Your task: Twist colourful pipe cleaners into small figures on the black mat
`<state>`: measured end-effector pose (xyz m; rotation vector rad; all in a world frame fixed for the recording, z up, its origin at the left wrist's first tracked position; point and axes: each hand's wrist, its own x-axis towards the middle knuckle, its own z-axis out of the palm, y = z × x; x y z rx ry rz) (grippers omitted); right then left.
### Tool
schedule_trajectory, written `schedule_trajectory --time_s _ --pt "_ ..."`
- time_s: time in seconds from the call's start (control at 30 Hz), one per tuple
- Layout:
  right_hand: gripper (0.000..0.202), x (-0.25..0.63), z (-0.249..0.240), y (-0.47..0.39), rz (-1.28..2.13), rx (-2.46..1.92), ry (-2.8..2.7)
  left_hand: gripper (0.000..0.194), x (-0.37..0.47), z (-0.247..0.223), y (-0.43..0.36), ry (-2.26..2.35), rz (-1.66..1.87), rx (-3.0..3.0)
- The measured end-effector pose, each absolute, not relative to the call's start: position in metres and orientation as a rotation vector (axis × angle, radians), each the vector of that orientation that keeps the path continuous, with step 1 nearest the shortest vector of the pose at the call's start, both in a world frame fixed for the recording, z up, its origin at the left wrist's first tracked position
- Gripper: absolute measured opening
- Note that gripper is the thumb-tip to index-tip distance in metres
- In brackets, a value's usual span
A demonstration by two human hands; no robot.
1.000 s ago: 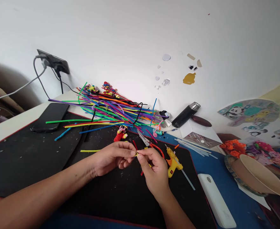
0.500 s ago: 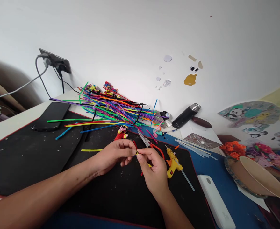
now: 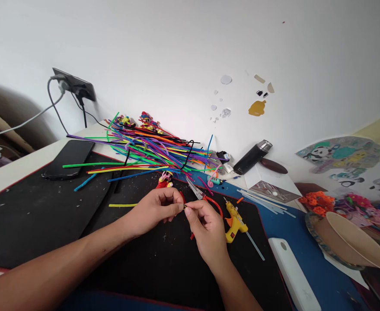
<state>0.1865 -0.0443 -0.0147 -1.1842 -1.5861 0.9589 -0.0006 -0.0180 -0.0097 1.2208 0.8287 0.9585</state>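
Note:
My left hand (image 3: 159, 207) and my right hand (image 3: 207, 224) meet above the black mat (image 3: 134, 268), fingertips almost touching. Both pinch a tiny bent piece of pipe cleaner (image 3: 185, 207), yellowish and dark, mostly hidden by the fingers. Just behind my left hand lies a small red, yellow and black pipe-cleaner figure (image 3: 164, 180). Red-handled scissors (image 3: 196, 190) rest open beyond my right hand. To its right is a yellow glue gun (image 3: 236, 222) with a clear stick in its back. A yellow pipe cleaner (image 3: 122, 205) sticks out from behind my left wrist.
A heap of coloured pipe cleaners (image 3: 154, 149) spreads along the wall, with small figures (image 3: 147, 121) behind it. A phone (image 3: 69, 159) lies at left. At right are a black flask (image 3: 253, 156), glue sticks (image 3: 264, 202), a white oblong device (image 3: 293, 272) and a bowl (image 3: 355, 239).
Both hands stay pinched together, with small finger shifts. The yellow of the tiny piece shows less between the fingertips now. The view has shifted slightly.

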Motion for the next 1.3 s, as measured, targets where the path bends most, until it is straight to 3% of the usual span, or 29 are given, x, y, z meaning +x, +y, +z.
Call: schedule_trajectory --time_s 0.4,0.73,1.3 --pt "0.020 0.186 -0.015 -0.044 0.974 -1.236 -1.558 0.024 0.000 -0.011 -0.025 1.005 1.056 1.497" --pt "0.029 0.184 -0.019 -0.041 1.392 -1.024 -1.193 0.030 0.003 -0.011 -0.029 0.877 1.152 1.478" --pt "0.027 0.184 -0.017 -0.042 1.469 -0.978 -1.130 0.013 0.000 -0.019 -0.033 0.929 1.278 1.997"
